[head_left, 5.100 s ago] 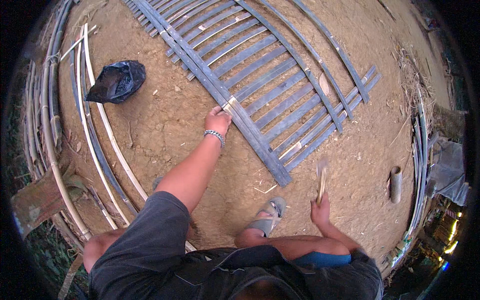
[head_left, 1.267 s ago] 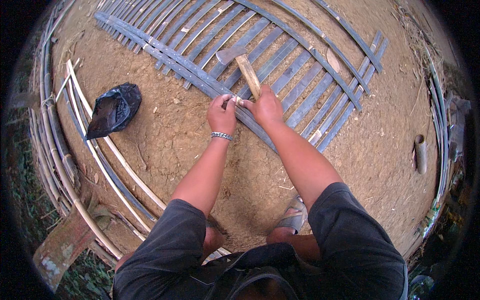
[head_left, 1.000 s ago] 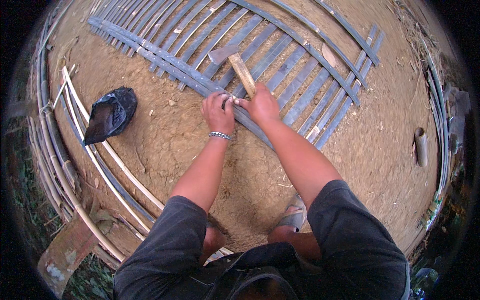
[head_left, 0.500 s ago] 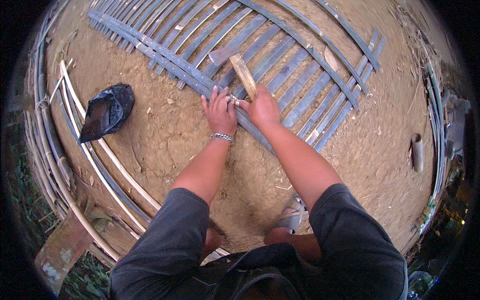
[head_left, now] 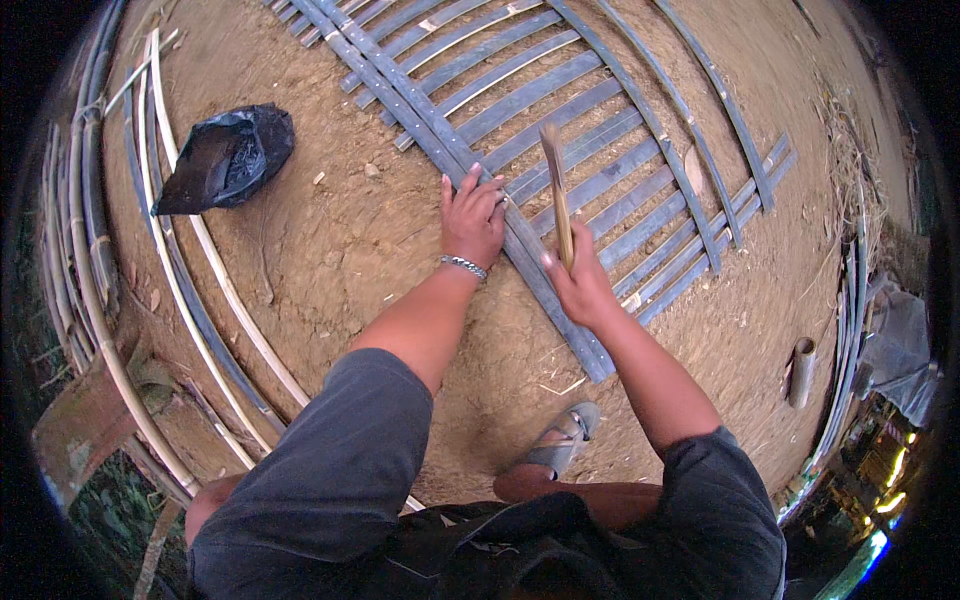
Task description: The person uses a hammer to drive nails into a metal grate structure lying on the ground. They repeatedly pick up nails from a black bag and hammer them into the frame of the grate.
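The left hand (head_left: pixel 472 215), with a silver chain bracelet (head_left: pixel 464 265) at its wrist, lies palm down with its fingers (head_left: pixel 470 187) spread flat on the grey lattice panel of split bamboo slats (head_left: pixel 560 130) that rests on the bare brown earth floor (head_left: pixel 340 240). It presses on the doubled crosswise slat near the panel's lower edge. Just beside it, the right hand (head_left: pixel 578 285) has its fingers closed around the lower end of a pale, flat wooden stick (head_left: pixel 556 190), held nearly upright above the slats and not touching them. A crumpled black plastic bag (head_left: pixel 225 155) lies on the earth well to the left. Long curved bamboo strips (head_left: pixel 170 270) lie along the left rim. A grey sandal (head_left: pixel 562 440) sits near the panel's corner.
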Demonstrator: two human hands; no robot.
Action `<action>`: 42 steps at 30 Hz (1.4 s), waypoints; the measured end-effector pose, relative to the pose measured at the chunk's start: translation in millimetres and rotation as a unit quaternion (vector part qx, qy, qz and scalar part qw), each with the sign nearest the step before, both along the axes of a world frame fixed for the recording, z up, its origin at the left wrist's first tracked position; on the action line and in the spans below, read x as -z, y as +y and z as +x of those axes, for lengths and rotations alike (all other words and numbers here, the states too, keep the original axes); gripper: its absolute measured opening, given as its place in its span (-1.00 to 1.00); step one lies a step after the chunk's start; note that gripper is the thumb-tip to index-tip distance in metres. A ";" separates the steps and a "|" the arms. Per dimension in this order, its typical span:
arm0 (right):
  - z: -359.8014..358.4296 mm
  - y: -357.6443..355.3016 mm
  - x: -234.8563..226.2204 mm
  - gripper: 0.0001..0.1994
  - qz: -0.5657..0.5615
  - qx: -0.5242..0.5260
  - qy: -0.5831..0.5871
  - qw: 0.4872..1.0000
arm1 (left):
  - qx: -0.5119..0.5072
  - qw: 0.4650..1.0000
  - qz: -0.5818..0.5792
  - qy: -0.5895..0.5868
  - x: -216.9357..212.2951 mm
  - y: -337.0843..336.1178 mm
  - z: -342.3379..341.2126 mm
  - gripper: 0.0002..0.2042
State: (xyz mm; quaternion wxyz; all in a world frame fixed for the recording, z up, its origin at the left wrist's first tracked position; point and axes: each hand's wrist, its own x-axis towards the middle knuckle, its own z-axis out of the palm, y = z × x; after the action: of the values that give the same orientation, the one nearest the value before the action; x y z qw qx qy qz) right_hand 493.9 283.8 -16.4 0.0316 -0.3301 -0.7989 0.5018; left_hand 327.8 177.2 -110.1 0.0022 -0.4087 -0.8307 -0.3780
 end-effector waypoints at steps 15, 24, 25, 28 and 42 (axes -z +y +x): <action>34.8 -9.1 -18.2 -0.54 0.074 -0.087 -0.137 0.984 | -0.006 1.000 0.004 -0.027 -9.2 -0.3 1.4 -0.84; 28.3 -3.2 -23.8 -0.51 0.083 -0.072 -0.144 0.983 | -0.006 0.999 0.018 -0.035 -5.4 -0.6 1.1 -0.82; 30.0 -2.8 -21.8 -0.52 0.090 -0.068 -0.133 0.985 | -0.006 0.999 0.021 -0.037 -6.3 0.2 1.2 -0.83; 33.4 1.9 -16.8 -0.53 0.092 -0.091 -0.153 0.980 | -0.006 0.999 0.008 -0.037 -4.4 -1.1 1.1 -0.84; 35.0 -3.6 -23.0 -0.53 0.095 -0.079 -0.120 0.985 | -0.007 0.999 0.006 -0.032 -4.8 -1.1 0.4 -0.89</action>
State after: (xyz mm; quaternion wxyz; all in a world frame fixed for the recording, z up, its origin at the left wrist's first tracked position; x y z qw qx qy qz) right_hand 528.8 280.2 6.6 -0.0731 -0.3194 -0.8646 0.3809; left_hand 328.2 176.1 -105.3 -0.0195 -0.3903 -0.8310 -0.3960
